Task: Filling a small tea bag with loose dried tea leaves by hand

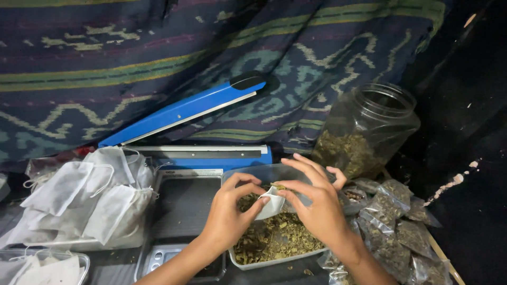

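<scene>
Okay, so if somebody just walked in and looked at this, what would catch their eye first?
Probably the two hands at the centre: the left hand and right hand together pinch a small white fabric pouch over a clear plastic tray of dried green-brown leaves. Behind them a bright blue heat sealer with its arm raised stands out, with a heap of empty white drawstring pouches on the left.

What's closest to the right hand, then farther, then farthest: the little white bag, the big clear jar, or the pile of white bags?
1. Little white bag: pinched in the right hand, touching it.
2. Big clear jar: up behind it, toward the right.
3. Pile of white bags: far across on the left.
</scene>
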